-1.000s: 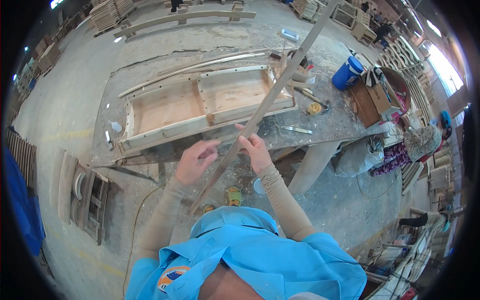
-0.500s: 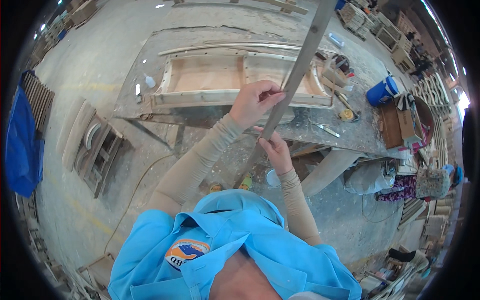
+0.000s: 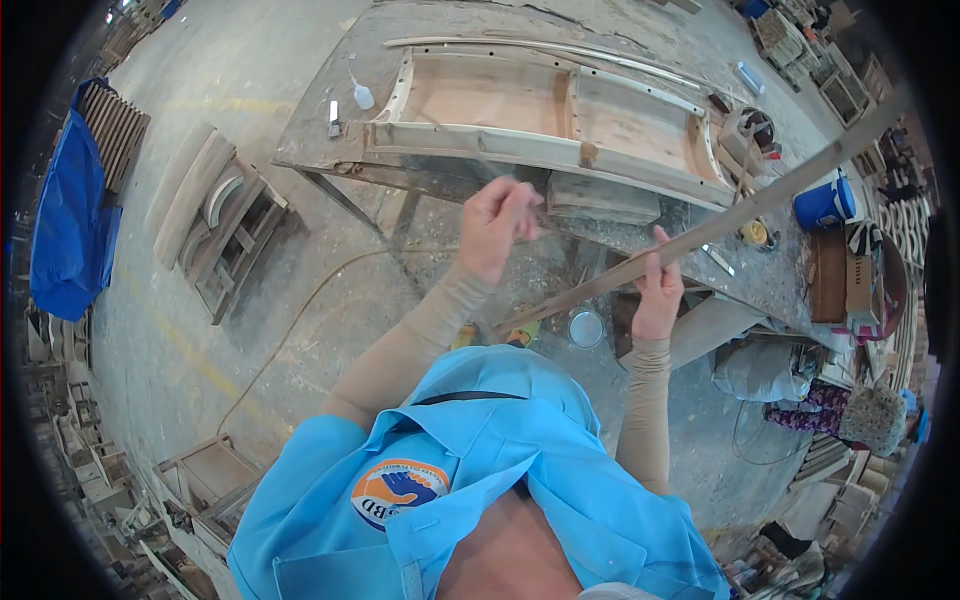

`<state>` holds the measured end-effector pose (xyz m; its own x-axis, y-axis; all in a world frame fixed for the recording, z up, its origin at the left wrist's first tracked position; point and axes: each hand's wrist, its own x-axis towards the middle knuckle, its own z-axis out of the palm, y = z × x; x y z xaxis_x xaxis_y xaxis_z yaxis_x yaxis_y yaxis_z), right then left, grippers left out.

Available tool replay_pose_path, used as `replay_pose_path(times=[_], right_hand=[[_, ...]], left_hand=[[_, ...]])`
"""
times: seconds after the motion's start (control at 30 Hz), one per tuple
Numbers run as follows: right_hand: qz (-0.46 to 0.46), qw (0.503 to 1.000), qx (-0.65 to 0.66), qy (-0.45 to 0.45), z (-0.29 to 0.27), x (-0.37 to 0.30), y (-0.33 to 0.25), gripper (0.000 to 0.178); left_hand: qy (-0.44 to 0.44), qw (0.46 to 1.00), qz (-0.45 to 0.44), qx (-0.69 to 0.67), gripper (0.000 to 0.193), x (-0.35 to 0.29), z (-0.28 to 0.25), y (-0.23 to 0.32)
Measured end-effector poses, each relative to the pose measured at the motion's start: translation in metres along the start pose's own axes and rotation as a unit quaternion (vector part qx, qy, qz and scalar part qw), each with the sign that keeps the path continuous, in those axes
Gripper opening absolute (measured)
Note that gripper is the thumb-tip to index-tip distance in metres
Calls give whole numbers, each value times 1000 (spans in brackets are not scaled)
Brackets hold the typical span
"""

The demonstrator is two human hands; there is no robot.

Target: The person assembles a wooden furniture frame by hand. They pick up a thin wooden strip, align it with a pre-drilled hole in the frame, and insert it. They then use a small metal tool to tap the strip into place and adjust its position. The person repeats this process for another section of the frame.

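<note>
My right hand (image 3: 657,288) grips a long, narrow wooden strip (image 3: 745,210), which slants from near my feet up to the far right. Its fingers wrap the strip near the table's front edge. My left hand (image 3: 495,228) is off the strip, raised in front of the table with fingers curled together. Motion blurs those fingertips, and whatever they may pinch cannot be made out. Beyond both hands, a shallow wooden frame (image 3: 480,140) with two panelled compartments lies on the worktable (image 3: 320,105).
A white squeeze bottle (image 3: 362,96) stands at the table's left. Toward the right are a chisel-like tool (image 3: 718,260), a yellow tape roll (image 3: 753,233) and a blue bucket (image 3: 824,204). Curved wooden parts (image 3: 215,220) stand on the floor at left, near a hose (image 3: 318,300).
My left hand has come off the strip. My right hand has moved right, and the strip now leans much farther to the right. The view has shifted, too.
</note>
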<state>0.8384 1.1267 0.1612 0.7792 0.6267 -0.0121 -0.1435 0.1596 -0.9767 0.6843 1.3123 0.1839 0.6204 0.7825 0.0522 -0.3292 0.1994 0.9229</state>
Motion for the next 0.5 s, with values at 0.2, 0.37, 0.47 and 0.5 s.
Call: replay_pose_path(times=[0.2,0.37,0.47,0.5], right_hand=[[-63,987,-128,70,-47,3,-9,35],[-51,959,-277,-27,-43,0,-13,26],[-32,958,-269,-99,-36,-4,-8,24],[-14,953,-275,-130,-34,-5,-6,24]], left_hand=[[-220,834,-48,504,13,-41,-110,-28],[-149,848,43,507,18,-39,-109,-5],[-84,941,-11,329,35,-10,-83,25],[-76,961,-9,266,39,-2,-75,31]])
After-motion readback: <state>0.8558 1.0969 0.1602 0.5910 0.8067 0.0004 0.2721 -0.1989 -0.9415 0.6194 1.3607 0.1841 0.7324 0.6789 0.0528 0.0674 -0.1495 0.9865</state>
